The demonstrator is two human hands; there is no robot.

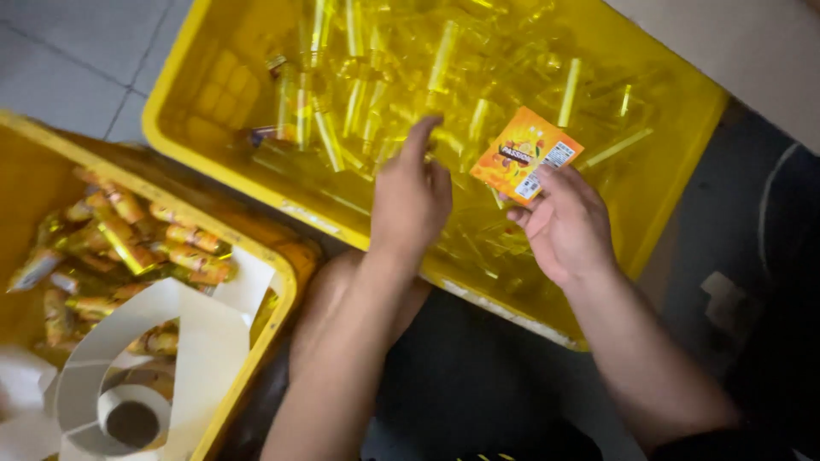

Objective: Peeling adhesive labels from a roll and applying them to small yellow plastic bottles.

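Big yellow plastic bin [683,162] with smooth glossy walls, full of clear crinkly wrappers [384,77], long thin tube shapes that pick up the yellow tint and shine a lot. A couple of them show a bit of coloured print at one end, but it's too blurry to tell more.

The right hand [565,224] is pinching a small square orange packet [525,155], flat and slick-looking, with a dark patch in the middle and a white striped code box in the corner. It sits tilted like a diamond just above the wrappers, over the right-centre of the bin. Fingers are closed on its lower edge, palm turned up.

The left hand [410,198] holds nothing: fingers loosely apart, index pointing up and into the pile, back of the hand toward the camera, just beside the packet but not touching it. Both forearms reach in from below.

Off to the left, a second yellow bin [265,337] holds filled orange-and-gold sticks [184,248], shiny foil look, plus a white paper tape roll [132,418] and loose curling white backing paper [205,341].
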